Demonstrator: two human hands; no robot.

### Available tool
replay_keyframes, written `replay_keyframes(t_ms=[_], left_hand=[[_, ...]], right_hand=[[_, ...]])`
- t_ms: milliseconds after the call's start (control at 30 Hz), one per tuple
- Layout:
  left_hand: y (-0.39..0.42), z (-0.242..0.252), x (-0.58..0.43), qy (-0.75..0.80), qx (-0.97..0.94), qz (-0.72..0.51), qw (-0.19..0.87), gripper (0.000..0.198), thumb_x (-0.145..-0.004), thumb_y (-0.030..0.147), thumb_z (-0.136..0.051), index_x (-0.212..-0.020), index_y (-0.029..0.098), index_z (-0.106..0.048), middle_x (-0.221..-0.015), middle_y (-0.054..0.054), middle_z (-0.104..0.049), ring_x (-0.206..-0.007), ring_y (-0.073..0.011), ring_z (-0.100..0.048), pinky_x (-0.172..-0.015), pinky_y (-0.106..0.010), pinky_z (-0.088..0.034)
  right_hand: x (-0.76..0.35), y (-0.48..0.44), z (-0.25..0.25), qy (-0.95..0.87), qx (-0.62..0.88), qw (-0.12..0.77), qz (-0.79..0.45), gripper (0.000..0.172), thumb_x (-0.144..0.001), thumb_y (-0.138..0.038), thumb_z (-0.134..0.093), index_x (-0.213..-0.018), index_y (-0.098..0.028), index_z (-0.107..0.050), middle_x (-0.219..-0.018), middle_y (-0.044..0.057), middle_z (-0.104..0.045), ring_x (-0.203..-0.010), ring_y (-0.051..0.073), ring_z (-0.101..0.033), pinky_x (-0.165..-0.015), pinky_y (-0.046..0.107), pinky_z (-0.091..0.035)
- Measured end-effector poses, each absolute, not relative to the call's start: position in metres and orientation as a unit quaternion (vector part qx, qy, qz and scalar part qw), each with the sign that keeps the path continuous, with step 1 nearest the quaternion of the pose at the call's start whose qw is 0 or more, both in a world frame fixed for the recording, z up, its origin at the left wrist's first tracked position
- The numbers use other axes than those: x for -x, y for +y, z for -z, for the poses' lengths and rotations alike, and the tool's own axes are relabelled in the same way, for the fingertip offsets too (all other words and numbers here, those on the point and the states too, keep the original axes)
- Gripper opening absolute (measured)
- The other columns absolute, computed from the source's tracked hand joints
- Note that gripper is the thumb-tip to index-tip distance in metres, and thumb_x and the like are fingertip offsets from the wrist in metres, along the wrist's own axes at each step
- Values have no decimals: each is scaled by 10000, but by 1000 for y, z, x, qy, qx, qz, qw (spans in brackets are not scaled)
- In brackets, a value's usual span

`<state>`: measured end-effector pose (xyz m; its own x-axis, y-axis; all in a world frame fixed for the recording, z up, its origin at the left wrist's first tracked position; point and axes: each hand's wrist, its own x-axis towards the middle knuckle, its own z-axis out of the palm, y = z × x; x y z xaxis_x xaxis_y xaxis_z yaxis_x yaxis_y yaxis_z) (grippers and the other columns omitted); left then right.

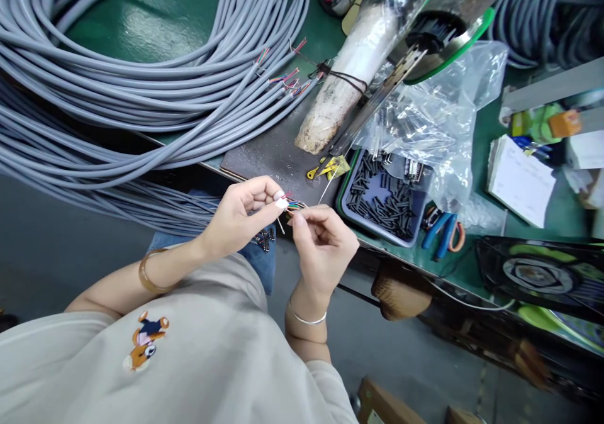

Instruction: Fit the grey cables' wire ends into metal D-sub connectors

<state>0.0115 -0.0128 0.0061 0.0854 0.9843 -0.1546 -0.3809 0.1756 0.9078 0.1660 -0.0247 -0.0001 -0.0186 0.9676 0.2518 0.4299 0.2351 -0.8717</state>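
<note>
Thin coloured wires (pixel 295 206), the bared end of a cable, run between my two hands above the front edge of the bench. My left hand (pixel 252 207) pinches them from the left, thumb against fingertips. From the right, the thumb and forefinger of my right hand (pixel 323 238) close on the same wires. A bundle of grey cables (pixel 184 205) passes behind my left wrist. Several small black connectors (pixel 265 240) lie on my lap below the hands. Which cable the wires belong to is hidden by my fingers.
Coiled grey cables (pixel 155 65) with stripped ends cover the back left. A bin (pixel 346 207) of black tubing pieces stands right of my hands, beside blue-handled pliers (pixel 443 235). A solder spool (pixel 448 50), plastic bag (pixel 438 122), yellow cutter (pixel 321 169) and paper stack (pixel 521 178) lie farther off.
</note>
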Motion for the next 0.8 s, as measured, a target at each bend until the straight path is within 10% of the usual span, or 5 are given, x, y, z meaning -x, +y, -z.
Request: replay_keyframes(t_ms=[533,800], left_hand=[[-8,-1,-6,373,-220,-485,760,199,-786,245,-771,-755,143,-603,-603,54,-489,-472,-22,-341,-396,-133,-211],[-9,-3,-7,374,-249,-498,742,245,-769,271,-789,-747,155,-575,-588,65,-477,-459,-19,-314,-398,-147,-190]], right_hand=[[-170,-25,9,-758,448,471,-47,285,-946,-154,-670,-1173,-304,-752,-869,-21,-776,-647,92,-685,-563,217,-523],[-173,-25,5,-670,516,502,-179,118,-966,-303,-668,-1000,-264,-774,-768,-13,-722,-644,128,-652,-563,262,-473]])
